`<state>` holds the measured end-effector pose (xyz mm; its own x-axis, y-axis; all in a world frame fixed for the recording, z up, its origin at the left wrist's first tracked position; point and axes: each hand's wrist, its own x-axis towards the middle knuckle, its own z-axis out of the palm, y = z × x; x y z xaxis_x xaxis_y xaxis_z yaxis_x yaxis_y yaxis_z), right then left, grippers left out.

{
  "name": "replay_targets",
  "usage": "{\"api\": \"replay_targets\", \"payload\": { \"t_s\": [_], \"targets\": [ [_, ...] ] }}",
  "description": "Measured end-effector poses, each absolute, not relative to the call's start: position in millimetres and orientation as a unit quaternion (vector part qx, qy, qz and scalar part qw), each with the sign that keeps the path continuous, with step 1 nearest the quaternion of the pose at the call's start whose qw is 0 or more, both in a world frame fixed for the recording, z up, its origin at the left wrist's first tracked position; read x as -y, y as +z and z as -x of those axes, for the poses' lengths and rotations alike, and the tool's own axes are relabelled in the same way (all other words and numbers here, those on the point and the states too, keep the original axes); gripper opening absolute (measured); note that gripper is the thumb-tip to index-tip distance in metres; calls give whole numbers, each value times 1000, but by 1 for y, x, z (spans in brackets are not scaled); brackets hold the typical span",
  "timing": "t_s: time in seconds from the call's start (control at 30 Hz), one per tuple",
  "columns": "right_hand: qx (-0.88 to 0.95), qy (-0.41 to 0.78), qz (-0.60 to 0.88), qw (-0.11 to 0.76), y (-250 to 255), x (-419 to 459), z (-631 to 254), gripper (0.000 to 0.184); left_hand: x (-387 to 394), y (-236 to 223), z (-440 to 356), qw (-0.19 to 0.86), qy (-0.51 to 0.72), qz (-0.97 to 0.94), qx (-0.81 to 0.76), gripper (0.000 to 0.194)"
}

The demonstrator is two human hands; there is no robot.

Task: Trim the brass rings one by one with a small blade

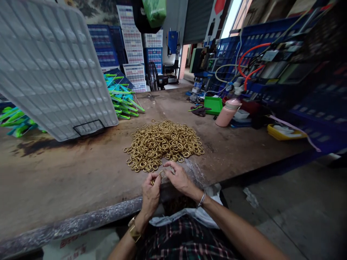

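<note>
A heap of gold-coloured metal rings lies on the brown tabletop, just beyond my two hands. My left hand is closed at the table's front edge, its fingers pinched around gold rings. Close beside it my right hand has its thumb and finger bent together. A single ring shows between the two hands, next to the right thumb; the right fingers partly hide what else they hold. Below the hands, an open white sack sits at the table edge in front of my lap.
A grey ribbed plastic panel leans upright at the left, with green and blue plastic hangers behind it. On the right stand a pink bottle, a green tray and a yellow tray. Stacked crates rise behind.
</note>
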<state>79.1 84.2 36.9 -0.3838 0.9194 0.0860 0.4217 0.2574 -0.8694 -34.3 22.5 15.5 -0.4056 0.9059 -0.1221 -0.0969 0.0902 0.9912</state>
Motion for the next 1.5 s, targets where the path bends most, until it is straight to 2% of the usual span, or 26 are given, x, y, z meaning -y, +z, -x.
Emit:
{"api": "replay_targets", "payload": {
  "t_s": [0.1,0.17,0.23,0.4,0.57,0.7,0.8,0.93,1.23,1.5],
  "targets": [
    [778,356,435,279,40,-84,-79,17,-22,24,33,339,582,-408,-617,11],
    [782,350,442,265,39,-85,-77,18,-22,26,33,335,583,-421,-609,9],
    [766,373,451,267,37,-86,-75,21,-22,25,32,371,585,-409,-595,12],
    [713,477,429,283,34,-87,-75,22,-19,22,32,554,536,-316,-553,32],
    [682,538,410,279,32,-88,-78,27,-18,27,31,623,550,-263,-491,34],
    [747,412,448,268,31,-89,-83,23,-18,27,32,612,551,-269,-500,36],
    [829,302,424,205,30,-85,-89,16,-19,24,32,589,544,-291,-522,36],
    [874,231,410,122,31,-79,-93,17,-20,19,32,567,538,-329,-530,34],
    [878,188,431,89,33,-77,-90,25,-19,15,30,553,538,-327,-546,36],
    [893,201,401,46,37,-79,-90,25,-19,16,33,529,538,-358,-549,36]
  ]
}}
